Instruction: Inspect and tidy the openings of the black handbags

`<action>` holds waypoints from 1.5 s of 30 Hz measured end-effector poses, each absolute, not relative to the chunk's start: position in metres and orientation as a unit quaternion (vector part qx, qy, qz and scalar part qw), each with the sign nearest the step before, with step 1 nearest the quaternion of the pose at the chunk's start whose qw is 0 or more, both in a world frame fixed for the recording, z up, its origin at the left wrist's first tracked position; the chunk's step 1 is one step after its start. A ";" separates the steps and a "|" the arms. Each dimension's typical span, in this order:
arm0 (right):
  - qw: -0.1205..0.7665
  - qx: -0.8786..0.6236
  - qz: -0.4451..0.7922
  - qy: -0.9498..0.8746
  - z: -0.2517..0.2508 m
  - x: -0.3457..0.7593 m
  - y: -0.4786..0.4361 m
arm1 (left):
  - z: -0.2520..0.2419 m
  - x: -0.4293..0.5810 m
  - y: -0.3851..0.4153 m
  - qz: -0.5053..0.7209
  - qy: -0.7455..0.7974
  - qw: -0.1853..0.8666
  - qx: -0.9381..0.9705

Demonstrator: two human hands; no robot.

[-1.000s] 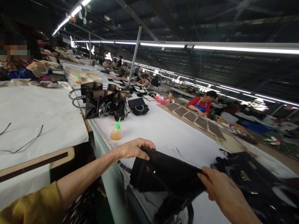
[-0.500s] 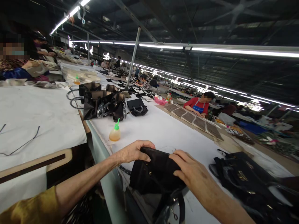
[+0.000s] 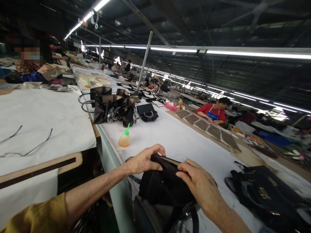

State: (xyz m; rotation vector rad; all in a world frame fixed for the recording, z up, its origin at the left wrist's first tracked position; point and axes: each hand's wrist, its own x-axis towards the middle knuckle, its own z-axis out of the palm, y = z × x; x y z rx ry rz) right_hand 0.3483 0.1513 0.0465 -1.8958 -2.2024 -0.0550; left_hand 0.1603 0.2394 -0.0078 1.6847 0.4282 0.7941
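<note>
A black handbag point(image 3: 165, 186) lies across the near edge of the white-covered table, one handle hanging toward me with metal fittings. My left hand point(image 3: 147, 160) pinches its upper edge at the left, thumb on the front face and fingers over the far side. My right hand point(image 3: 198, 179) grips the same edge farther right, thumb in front and fingertips on top. Between my hands a narrow tan strip shows along that edge. A wrapped handle sticks out behind the bag at the left. Beyond my hands stands a glue bottle point(image 3: 124, 139) with amber liquid and a green nozzle.
Several black handbags point(image 3: 103, 108) stand farther up the table point(image 3: 155, 136). More black bags point(image 3: 264, 194) with gold fittings lie at the right. A pair of eyeglasses point(image 3: 36, 144) rests on the left table. A person in red point(image 3: 211, 111) works across the table by brown panels point(image 3: 206, 127).
The view has shifted slightly, so the surroundings sit farther right. The bag's upper edge has tipped open a little, showing its tan strip; both hands keep hold of it.
</note>
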 end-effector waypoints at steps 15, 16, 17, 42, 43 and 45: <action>0.100 -0.713 -0.041 -0.693 0.042 0.349 0.151 | -0.014 0.166 0.232 0.415 0.233 0.379 0.794; 0.093 -0.717 -0.058 -0.688 0.042 0.349 0.152 | -0.013 0.166 0.231 0.417 0.231 0.366 0.799; 0.087 -0.720 -0.074 -0.685 0.042 0.349 0.152 | -0.013 0.166 0.230 0.420 0.226 0.354 0.805; 0.044 -0.717 -0.142 -0.681 0.044 0.347 0.153 | -0.002 0.177 0.220 0.387 0.288 0.278 0.831; 0.044 -0.718 -0.140 -0.681 0.044 0.347 0.153 | -0.002 0.177 0.220 0.386 0.290 0.279 0.830; 0.041 -0.720 -0.138 -0.679 0.045 0.347 0.154 | -0.002 0.177 0.219 0.387 0.290 0.281 0.829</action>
